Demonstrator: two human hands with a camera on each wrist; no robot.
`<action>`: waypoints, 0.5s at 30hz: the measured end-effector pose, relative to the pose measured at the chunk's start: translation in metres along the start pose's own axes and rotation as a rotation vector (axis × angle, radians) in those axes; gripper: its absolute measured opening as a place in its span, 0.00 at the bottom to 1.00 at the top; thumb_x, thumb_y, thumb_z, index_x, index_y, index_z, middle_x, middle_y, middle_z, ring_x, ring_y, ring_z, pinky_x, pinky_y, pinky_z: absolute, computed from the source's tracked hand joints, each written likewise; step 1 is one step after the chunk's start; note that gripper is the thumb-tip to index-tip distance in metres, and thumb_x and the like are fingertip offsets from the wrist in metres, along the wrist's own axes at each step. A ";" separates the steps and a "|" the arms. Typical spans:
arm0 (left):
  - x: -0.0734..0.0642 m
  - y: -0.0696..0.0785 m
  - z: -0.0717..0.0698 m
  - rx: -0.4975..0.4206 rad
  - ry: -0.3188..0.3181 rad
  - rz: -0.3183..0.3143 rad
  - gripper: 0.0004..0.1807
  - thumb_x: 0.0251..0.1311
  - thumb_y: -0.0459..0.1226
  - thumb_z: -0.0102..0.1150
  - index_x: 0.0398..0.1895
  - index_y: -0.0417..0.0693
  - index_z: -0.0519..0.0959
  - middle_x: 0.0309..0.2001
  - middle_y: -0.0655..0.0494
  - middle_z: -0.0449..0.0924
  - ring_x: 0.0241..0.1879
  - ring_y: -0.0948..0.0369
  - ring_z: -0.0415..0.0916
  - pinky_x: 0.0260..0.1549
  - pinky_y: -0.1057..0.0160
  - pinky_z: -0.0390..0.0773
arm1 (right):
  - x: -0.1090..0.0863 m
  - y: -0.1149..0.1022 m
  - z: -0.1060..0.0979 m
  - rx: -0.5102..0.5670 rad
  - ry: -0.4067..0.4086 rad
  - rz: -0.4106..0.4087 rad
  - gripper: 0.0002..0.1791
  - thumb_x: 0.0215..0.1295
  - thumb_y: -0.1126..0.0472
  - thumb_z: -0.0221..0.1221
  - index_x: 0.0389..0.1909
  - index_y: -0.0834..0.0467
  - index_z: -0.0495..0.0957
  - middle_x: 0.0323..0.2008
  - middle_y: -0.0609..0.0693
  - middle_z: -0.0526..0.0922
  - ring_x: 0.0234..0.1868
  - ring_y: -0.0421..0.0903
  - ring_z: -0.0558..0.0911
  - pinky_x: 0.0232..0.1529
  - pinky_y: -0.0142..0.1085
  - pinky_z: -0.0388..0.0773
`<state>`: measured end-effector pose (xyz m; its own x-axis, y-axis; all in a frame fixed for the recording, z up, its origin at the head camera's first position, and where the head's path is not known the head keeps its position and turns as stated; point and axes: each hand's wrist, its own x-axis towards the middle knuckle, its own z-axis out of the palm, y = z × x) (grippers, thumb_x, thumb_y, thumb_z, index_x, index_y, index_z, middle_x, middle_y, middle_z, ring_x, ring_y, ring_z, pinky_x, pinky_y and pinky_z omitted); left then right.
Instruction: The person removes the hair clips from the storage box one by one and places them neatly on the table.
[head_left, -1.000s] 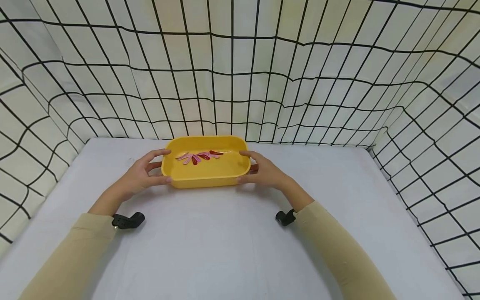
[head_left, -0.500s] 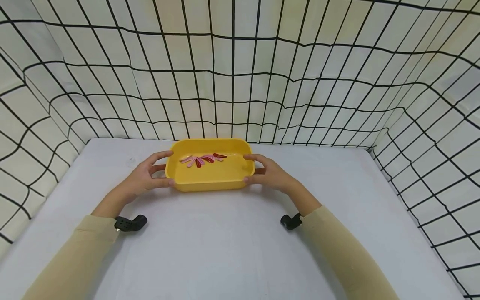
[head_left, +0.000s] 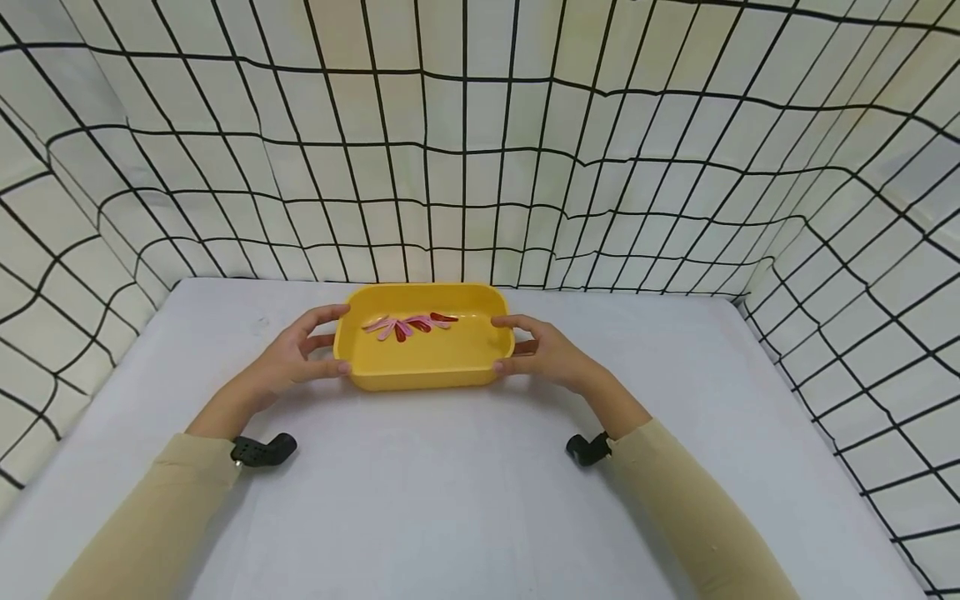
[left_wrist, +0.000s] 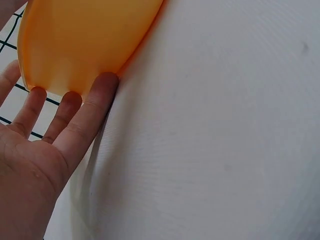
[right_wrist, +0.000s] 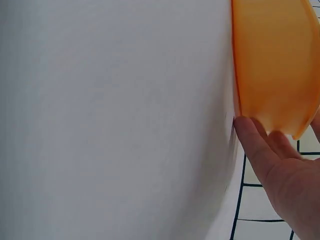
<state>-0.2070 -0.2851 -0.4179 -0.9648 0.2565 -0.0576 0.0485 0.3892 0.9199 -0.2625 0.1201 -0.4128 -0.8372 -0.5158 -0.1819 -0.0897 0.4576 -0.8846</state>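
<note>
A shallow yellow plastic tray (head_left: 423,380) with rounded corners is near the far edge of the white table. My left hand (head_left: 306,348) grips its left end and my right hand (head_left: 546,353) holds the right end, fingers spread along the end walls and rim. Inside, toward the back, lies a row of slim pink and red teardrop-shaped pieces (head_left: 408,325). The left wrist view shows fingertips (left_wrist: 105,82) pressed on the outer wall of the tray (left_wrist: 85,40). In the right wrist view, fingertips (right_wrist: 244,122) touch the lower edge of the tray (right_wrist: 275,60).
Black netting (head_left: 465,200) in front of pale sheeting rises behind the table and along both sides. The white tabletop (head_left: 420,500) stretches between the forearms. Each wrist carries a black strap-on camera, such as the left one (head_left: 264,450).
Both hands have drawn the tray slightly toward me and a little to the right. The pink and red pieces have travelled with it, and the grip looks the same.
</note>
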 end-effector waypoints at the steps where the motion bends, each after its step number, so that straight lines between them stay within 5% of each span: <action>1: 0.000 0.000 0.000 -0.001 -0.001 0.001 0.50 0.56 0.38 0.72 0.78 0.57 0.52 0.78 0.51 0.48 0.71 0.42 0.59 0.66 0.36 0.66 | 0.000 -0.001 0.000 0.002 0.002 0.002 0.42 0.55 0.48 0.73 0.71 0.41 0.66 0.73 0.42 0.62 0.65 0.52 0.74 0.64 0.54 0.74; 9: 0.005 -0.003 -0.001 -0.025 -0.042 0.001 0.50 0.58 0.37 0.70 0.79 0.58 0.50 0.77 0.43 0.50 0.71 0.38 0.56 0.66 0.34 0.63 | 0.009 -0.003 -0.002 0.110 -0.005 0.044 0.46 0.54 0.55 0.74 0.72 0.35 0.62 0.75 0.41 0.57 0.70 0.55 0.68 0.70 0.57 0.65; 15: 0.004 -0.005 -0.003 -0.020 -0.060 -0.013 0.50 0.58 0.36 0.70 0.79 0.59 0.49 0.77 0.42 0.49 0.72 0.38 0.57 0.64 0.35 0.68 | 0.010 -0.002 -0.004 0.193 -0.053 0.037 0.51 0.50 0.61 0.76 0.73 0.37 0.62 0.76 0.41 0.54 0.69 0.54 0.69 0.70 0.52 0.68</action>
<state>-0.2114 -0.2888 -0.4217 -0.9482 0.3040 -0.0923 0.0300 0.3749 0.9266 -0.2728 0.1167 -0.4116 -0.8078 -0.5412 -0.2336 0.0500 0.3320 -0.9419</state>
